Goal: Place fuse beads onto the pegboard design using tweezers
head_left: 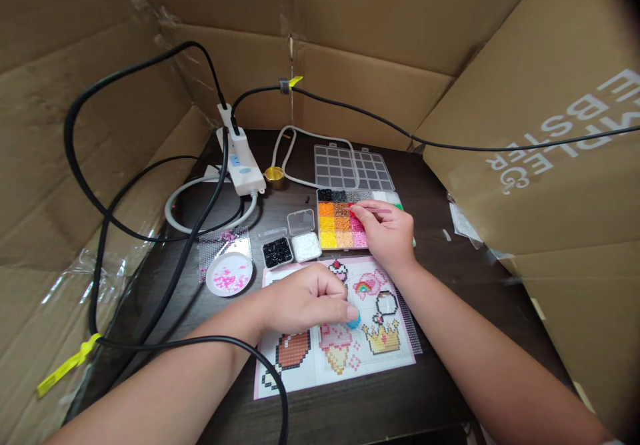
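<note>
My right hand (393,235) is closed round slim pinkish tweezers (374,210), whose tip reaches the red bead compartment of the sectioned bead box (343,249). Part of the box is hidden behind that hand. My left hand (310,297) is curled, with its thumb pressing a small round blue thing (354,320) over the pattern sheet (320,381). I cannot make out what the blue thing is. On the sheet are pixel pictures, among them a crown (383,338), an ice cream (336,348) and a brown figure (293,351). Clear pegboard (414,338) shows along the right edge.
Small boxes of black beads (277,252) and white beads (305,247) stand behind the sheet. A white dish (229,275) holds pink beads. Farther back are a power strip (243,165) and a gold cup (274,177). A black cable (240,345) crosses my left forearm. Cardboard walls (370,85) surround the table.
</note>
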Tool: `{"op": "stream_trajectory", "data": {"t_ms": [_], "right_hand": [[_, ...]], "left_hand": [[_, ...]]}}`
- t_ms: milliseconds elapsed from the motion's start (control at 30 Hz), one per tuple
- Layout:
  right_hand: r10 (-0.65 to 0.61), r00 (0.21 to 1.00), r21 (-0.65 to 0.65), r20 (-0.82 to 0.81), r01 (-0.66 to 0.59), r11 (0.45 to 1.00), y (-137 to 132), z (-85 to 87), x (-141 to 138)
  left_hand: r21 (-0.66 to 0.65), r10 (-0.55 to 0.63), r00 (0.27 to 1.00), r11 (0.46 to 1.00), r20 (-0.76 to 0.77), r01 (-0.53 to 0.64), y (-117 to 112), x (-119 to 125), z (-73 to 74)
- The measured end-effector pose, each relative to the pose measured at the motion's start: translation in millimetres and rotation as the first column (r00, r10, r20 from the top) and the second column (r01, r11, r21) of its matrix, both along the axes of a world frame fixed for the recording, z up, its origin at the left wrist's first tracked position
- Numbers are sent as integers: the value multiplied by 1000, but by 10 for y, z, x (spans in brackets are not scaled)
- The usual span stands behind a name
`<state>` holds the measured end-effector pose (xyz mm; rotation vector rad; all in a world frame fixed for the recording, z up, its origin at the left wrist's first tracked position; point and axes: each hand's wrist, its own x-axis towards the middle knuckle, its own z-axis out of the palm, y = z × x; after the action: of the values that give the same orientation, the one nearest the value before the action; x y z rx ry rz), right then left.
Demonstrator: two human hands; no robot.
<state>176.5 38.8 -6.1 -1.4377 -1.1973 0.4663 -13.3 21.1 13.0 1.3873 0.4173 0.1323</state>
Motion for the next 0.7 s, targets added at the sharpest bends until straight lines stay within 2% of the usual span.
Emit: {"op": "stream_trajectory", "data": {"t_ms": [700], "right_hand": [[-3,999,17,-40,3,1000,21,9,-18]], "left_hand": [[0,-7,1000,1000,9,7,6,11,11]]}}
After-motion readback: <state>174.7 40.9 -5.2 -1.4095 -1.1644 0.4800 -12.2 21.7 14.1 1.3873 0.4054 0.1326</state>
